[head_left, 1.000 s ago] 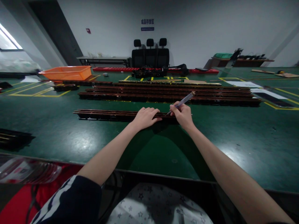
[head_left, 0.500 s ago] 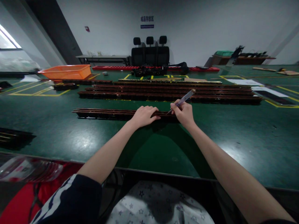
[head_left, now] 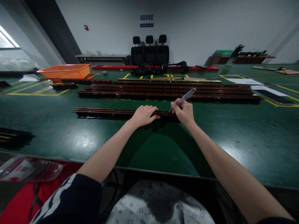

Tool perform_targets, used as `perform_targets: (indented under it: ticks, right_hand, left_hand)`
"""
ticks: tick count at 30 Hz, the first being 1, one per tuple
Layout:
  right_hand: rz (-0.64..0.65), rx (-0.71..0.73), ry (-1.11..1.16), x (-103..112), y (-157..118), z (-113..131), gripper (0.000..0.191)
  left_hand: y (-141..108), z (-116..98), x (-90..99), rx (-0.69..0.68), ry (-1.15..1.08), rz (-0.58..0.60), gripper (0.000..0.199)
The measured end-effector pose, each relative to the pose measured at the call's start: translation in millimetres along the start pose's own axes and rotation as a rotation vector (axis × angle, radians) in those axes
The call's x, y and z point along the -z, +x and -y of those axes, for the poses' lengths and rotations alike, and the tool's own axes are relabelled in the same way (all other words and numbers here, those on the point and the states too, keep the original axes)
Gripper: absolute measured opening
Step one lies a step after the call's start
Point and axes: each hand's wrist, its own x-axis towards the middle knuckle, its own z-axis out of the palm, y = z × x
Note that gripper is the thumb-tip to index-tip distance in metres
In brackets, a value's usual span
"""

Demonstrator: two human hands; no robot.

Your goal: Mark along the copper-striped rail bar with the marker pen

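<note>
A long dark rail-like strip (head_left: 105, 113) with copper-coloured edges lies across the green table in front of me. My left hand (head_left: 145, 115) grips it near its right part, fingers over the top and thumb along the near side. In my right hand (head_left: 183, 112) is a slim screwdriver (head_left: 185, 95) with a clear handle, tilted up to the right. Its thin tip points down at the strip's top, just right of my left hand. Whether the tip touches the strip, I cannot tell. My right hand hides the strip's right end.
Several similar long strips (head_left: 140, 93) lie side by side beyond the one I hold. An orange bin (head_left: 65, 72) stands at the back left. More dark pieces (head_left: 14, 138) lie at the left edge. White sheets (head_left: 245, 81) lie at the right. A black seat (head_left: 149, 55) stands at the back.
Both hands, the strip and the screwdriver stay almost in place. The screwdriver's handle end sits very slightly further right and higher. The whole view has shifted a little.
</note>
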Motion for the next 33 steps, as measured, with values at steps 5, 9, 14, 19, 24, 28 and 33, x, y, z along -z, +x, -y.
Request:
perform_targets:
  ticks: [5, 9, 14, 19, 24, 28, 33]
  right_hand:
    - [-0.003, -0.004, -0.014, 0.8, 0.2, 1.0, 0.023]
    - [-0.007, 0.007, -0.024, 0.4, 0.3, 0.1, 0.024]
    - [-0.005, -0.005, -0.037, 0.6, 0.1, -1.7, 0.023]
    - [-0.024, -0.011, -0.071, 3.3, 0.4, -0.5, 0.023]
    - [-0.034, -0.017, -0.093, 4.6, 0.3, 1.2, 0.022]
    - [-0.042, 0.009, -0.123, 3.6, -1.6, 1.9, 0.022]
    - [-0.044, 0.029, -0.107, 1.3, -3.8, 0.3, 0.023]
  left_hand:
    - [-0.3, -0.1, 0.3, -0.001, -0.006, -0.001, 0.043]
    - [-0.5, -0.5, 0.7, 0.004, 0.0, 0.0, 0.042]
    - [-0.1, 0.0, 0.6, 0.0, -0.002, -0.007, 0.043]
    - [0.0, 0.2, 1.3, 0.003, -0.012, 0.004, 0.043]
    - [0.1, -0.2, 2.2, -0.002, -0.025, 0.009, 0.043]
    - [0.1, -0.1, 2.2, -0.003, -0.032, 0.007, 0.045]
    - [-0.8, 0.0, 2.6, -0.001, -0.021, 0.013, 0.046]
